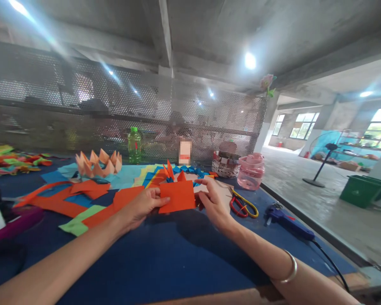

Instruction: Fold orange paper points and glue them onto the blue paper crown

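An orange sheet of paper [178,197] is held up over the blue table, its flat side towards me. My left hand [147,200] pinches its left edge, thumb in front and fingers behind. At the right edge, my right hand [211,197] has its thumb and fingers bent and apart; whether a fingertip touches the paper I cannot tell. Just behind the sheet stand folded orange paper points [168,170] and blue folded pieces [190,170], partly hidden. Orange paper sheets [128,198] and a green paper strip [79,222] lie left of my left hand.
Scissors [244,205] and a blue glue gun [287,222] lie right of my hands. A pink jar [250,171], a woven basket [225,164] and a green bottle [134,145] stand farther back. A peach folded-paper ring [98,165] sits back left, near colourful scraps [11,160].
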Action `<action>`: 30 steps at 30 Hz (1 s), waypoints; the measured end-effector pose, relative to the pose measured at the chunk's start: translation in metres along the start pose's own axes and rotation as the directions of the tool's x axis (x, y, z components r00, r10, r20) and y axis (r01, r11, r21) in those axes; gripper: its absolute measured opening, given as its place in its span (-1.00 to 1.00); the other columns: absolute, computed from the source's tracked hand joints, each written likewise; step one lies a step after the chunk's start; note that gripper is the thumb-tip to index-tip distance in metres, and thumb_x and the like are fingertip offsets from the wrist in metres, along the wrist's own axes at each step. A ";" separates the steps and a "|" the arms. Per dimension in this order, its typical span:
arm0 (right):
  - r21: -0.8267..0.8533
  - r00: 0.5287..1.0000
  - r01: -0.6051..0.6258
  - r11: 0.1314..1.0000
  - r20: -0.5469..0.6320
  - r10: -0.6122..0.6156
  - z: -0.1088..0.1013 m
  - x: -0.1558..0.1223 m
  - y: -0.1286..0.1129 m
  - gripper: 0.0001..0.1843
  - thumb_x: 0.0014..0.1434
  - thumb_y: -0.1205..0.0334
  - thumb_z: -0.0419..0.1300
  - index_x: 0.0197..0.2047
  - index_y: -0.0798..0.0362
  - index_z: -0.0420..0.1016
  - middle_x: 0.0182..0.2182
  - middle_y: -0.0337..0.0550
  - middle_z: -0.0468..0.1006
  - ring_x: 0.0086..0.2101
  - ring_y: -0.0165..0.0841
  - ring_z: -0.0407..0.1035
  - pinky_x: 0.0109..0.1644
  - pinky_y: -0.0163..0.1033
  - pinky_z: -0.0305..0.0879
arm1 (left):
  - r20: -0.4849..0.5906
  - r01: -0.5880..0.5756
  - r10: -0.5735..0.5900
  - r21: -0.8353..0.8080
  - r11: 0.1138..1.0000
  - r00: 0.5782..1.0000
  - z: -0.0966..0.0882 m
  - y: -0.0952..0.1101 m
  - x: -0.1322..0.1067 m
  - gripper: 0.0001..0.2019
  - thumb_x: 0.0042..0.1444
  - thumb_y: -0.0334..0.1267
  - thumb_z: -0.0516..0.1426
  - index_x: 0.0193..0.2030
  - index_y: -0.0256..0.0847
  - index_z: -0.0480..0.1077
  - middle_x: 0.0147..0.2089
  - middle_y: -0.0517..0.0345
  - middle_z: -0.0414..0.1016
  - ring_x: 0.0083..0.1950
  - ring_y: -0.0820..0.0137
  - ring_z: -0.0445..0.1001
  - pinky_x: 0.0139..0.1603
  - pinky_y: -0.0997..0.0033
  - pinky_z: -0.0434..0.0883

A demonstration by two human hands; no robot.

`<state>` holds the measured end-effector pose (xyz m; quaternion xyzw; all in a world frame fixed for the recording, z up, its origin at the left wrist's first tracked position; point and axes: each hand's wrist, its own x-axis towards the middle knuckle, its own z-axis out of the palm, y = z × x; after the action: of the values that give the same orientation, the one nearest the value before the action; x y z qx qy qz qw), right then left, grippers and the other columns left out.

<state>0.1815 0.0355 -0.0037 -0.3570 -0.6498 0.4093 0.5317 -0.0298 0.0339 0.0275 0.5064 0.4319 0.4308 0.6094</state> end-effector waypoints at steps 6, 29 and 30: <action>-0.206 0.974 0.203 0.957 0.141 -0.176 -0.003 -0.001 0.003 -0.58 -0.02 0.43 0.05 -0.06 0.01 0.41 -0.19 -0.16 0.51 -0.31 -0.41 0.37 -0.35 -0.35 0.23 | -0.010 0.030 -0.031 -0.040 0.999 0.999 -0.003 -0.006 0.004 -0.65 -0.38 -0.31 0.48 -0.45 -0.25 0.46 -0.48 0.21 0.59 -0.49 0.44 0.53 -0.40 0.51 0.52; -0.154 0.999 -0.039 0.987 0.018 0.042 -0.004 0.003 0.005 -0.67 0.03 -0.03 0.30 -0.40 0.10 0.43 -0.54 -0.30 0.38 -0.52 -0.47 0.15 -0.46 -0.35 0.04 | 0.248 -0.016 0.015 0.001 1.000 0.969 0.003 -0.013 -0.001 -0.47 -0.13 -0.18 0.43 0.03 -0.17 0.51 0.04 0.00 0.57 -0.01 0.28 0.55 -0.05 0.37 0.52; -0.148 0.999 -0.034 0.988 0.022 0.037 -0.004 0.003 0.005 -0.67 0.03 -0.02 0.30 -0.39 0.10 0.43 -0.54 -0.30 0.39 -0.51 -0.47 0.16 -0.45 -0.34 0.06 | 0.234 -0.028 0.022 0.024 0.999 0.972 0.004 -0.014 -0.001 -0.43 -0.19 -0.23 0.46 0.03 -0.16 0.51 0.02 0.02 0.58 -0.04 0.30 0.56 -0.07 0.39 0.51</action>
<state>0.1853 0.0413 -0.0069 -0.4018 -0.6784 0.3740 0.4883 -0.0252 0.0305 0.0137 0.5671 0.3565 0.3703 0.6436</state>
